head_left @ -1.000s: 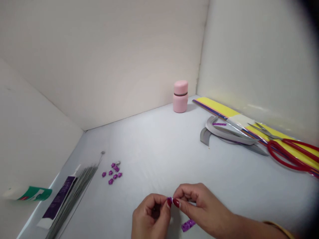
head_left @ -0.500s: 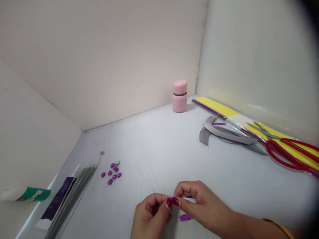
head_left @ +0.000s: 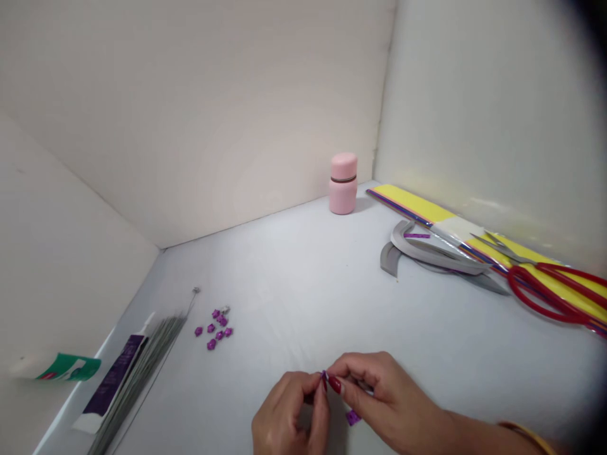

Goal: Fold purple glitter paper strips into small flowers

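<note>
My left hand and my right hand meet low in the view, just above the white table. Both pinch a tiny purple paper piece between thumb and fingertips. The loose end of a purple strip shows under my right hand. Several small purple folded pieces lie in a cluster to the left on the table.
A pink jar stands in the far corner. Red-handled scissors, grey paper strips and a yellow packet of strips lie at the right. A bundle of thin wires, a purple tube and a green-white tube lie at the left.
The purple strip end under my right hand has drawn in and looks shorter. Both hands stay pinched together at nearly the same spot.
</note>
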Available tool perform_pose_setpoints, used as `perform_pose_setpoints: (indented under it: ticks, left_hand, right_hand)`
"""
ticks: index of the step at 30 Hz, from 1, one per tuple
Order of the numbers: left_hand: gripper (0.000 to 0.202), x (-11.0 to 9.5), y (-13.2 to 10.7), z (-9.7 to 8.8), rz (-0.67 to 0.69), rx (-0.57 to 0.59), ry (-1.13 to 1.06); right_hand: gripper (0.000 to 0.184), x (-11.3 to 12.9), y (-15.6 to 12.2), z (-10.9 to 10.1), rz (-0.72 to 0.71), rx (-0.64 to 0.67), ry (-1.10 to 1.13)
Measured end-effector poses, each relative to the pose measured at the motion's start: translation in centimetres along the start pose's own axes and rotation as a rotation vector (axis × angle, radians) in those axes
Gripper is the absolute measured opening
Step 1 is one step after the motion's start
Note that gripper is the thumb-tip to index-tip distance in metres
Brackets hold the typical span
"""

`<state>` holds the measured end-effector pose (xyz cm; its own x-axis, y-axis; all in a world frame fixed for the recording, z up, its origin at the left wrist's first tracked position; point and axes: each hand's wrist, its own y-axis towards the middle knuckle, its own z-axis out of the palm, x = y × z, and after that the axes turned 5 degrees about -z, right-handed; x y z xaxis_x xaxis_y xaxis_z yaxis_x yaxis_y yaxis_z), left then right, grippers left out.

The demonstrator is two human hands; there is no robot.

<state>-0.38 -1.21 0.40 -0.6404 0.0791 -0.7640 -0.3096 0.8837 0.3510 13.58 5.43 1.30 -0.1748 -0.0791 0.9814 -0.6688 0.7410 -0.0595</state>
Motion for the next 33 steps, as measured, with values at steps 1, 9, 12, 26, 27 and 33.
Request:
perform_pose_setpoints:
  ticks: [1, 9, 12, 26, 27, 33]
  left_hand:
    - [0.013, 0.2, -0.1, 0.1, 0.063, -0.014, 0.019]
    - [0.032, 0.5, -0.7, 1.3, 0.129, -0.106, -0.022]
    - [0.024, 0.1, -0.1, 0.8, -0.05, 0.003, -0.207]
    - [0.024, -0.9, 1.0, 0.1, -0.622, 0.069, -0.568]
    - [0.029, -1.0, 1.0, 0.2, -0.699, 0.071, -0.575]
    - [0.039, -1.3, 1.1, 0.4, -0.824, 0.061, -0.585]
  right_hand:
    - [0.024, -0.1, 0.0, 0.1, -0.01, 0.002, 0.002]
    - [0.023, 0.4, 0.4, 0.1, 0.075, -0.055, 0.212]
    - [0.024, 0.7, 0.5, -0.1, 0.093, -0.045, 0.259]
    - [0.029, 0.8, 0.5, -0.1, 0.15, -0.017, 0.324]
    - [0.028, 0.9, 0.5, 0.0, 0.149, -0.011, 0.323]
    - [0.026, 1.0, 0.5, 0.0, 0.18, -0.021, 0.292]
